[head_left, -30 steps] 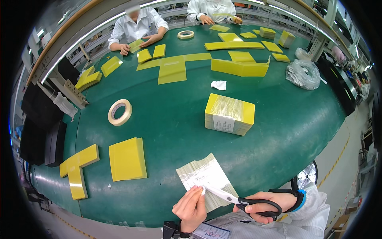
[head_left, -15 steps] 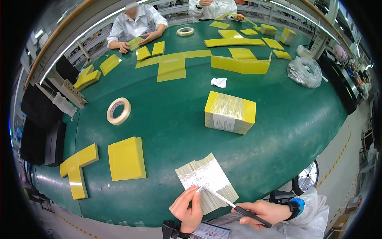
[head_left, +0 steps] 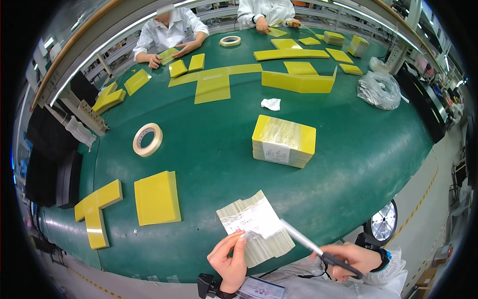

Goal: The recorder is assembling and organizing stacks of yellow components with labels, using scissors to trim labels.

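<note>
Near the front edge of the table, a bundle of thin sheets (head_left: 269,249) stands with its layered edges up, a white label on it and clear wrap around it. My left hand (head_left: 229,259) rests at its near left side, with thumb and fingers pinching a loose bit of the clear wrap (head_left: 252,234). To the right of the bundle, my right hand (head_left: 351,259) grips scissors (head_left: 303,239) with black handles. Their silver blades, blurred by motion, point up and left toward the label, apart from my left fingers.
A wrapped yellow block (head_left: 284,142) stands beyond the bundle. Yellow stacks (head_left: 157,199), a T-shaped yellow stack (head_left: 94,214) and a tape roll (head_left: 148,139) lie left. Crumpled white paper (head_left: 271,104) and a plastic bag (head_left: 379,90) lie farther off. Two people work at the far side.
My right hand has drawn the scissors back to the right, away from my left fingertips. My left hand still pinches the wrap. A far co-worker's hand has lowered to the table.
</note>
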Motion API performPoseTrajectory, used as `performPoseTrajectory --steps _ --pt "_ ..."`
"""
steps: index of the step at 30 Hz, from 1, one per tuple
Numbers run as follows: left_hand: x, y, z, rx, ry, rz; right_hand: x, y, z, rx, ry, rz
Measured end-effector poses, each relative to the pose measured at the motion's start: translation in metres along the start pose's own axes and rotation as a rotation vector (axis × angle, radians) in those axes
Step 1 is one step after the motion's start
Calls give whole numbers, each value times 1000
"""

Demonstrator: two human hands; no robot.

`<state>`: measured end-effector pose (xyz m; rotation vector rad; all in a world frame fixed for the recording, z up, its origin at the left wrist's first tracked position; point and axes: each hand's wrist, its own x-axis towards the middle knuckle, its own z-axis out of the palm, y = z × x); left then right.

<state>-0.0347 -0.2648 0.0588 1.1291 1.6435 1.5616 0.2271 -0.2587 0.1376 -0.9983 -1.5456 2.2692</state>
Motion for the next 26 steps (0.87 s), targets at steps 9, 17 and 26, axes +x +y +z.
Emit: performPoseTrajectory --steps 9,17,26 --pt "0 45 -43 -691 -112 169 39 51 -32 -1070 1098 -15" --pt "6 85 -31 -1139 -339 613 69 86 -49 -975 1291 -177" --pt "67 56 -4 -1295 -866 1086 70 87 -59 -998 1168 -130"
